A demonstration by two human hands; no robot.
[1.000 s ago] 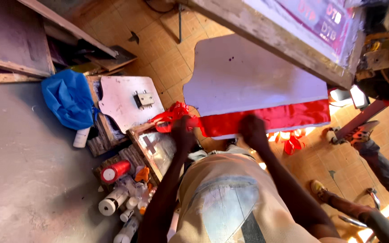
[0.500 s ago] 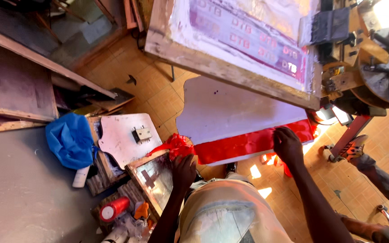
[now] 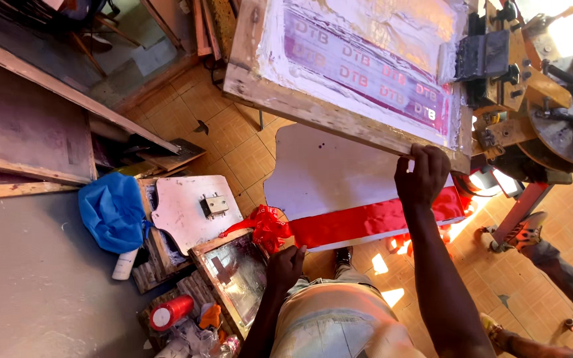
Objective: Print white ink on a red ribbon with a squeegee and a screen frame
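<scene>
My right hand point(image 3: 422, 176) grips the lower edge of a raised wooden printing screen frame point(image 3: 313, 109) with a pink-stained mesh. Below it lies a white platen board point(image 3: 329, 176) with a strip of red fabric point(image 3: 366, 222) stretched along its near edge. My left hand point(image 3: 285, 265) rests at the left end of the red fabric, where it bunches into a knot point(image 3: 266, 225); its fingers are curled on the cloth's edge.
A small wooden screen point(image 3: 233, 275) leans near my left hand. A white cut-out board with a metal clamp point(image 3: 197, 209), a blue cloth point(image 3: 113, 212), a red-capped can point(image 3: 170, 311) and bottles lie at left. Another person's leg and shoe point(image 3: 532, 232) stand at right by the metal press carousel point(image 3: 565, 119).
My right hand has risen from the red fabric to the edge of the screen frame. The view has tilted upward, showing more of the screen. My left hand stays at the fabric's left end.
</scene>
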